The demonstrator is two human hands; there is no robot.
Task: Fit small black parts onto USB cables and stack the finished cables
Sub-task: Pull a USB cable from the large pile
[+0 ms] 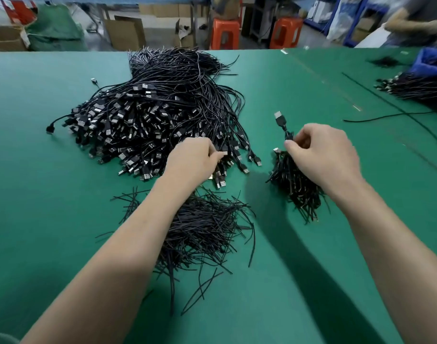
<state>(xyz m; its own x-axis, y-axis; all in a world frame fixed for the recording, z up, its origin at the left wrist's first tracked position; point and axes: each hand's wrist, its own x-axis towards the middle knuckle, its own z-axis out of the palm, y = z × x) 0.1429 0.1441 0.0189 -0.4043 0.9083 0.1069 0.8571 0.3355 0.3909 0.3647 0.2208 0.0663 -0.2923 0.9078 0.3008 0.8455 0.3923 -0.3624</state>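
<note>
A big heap of black USB cables (158,115) lies on the green table (38,194), plugs toward me. My left hand (195,160) reaches into its near right edge and pinches a cable plug. My right hand (321,155) holds one USB cable (280,120) by its cord, the plug pointing up and away, just above a small bundle of black pieces (294,184) under the palm. A loose pile of thin black strands (207,232) lies between my forearms.
At the far right edge sit another cable bundle (410,86) and a blue bin (433,62). A single long cable (386,115) crosses the table there. Cardboard boxes and orange stools (224,33) stand beyond the table; a person (415,23) is at top right.
</note>
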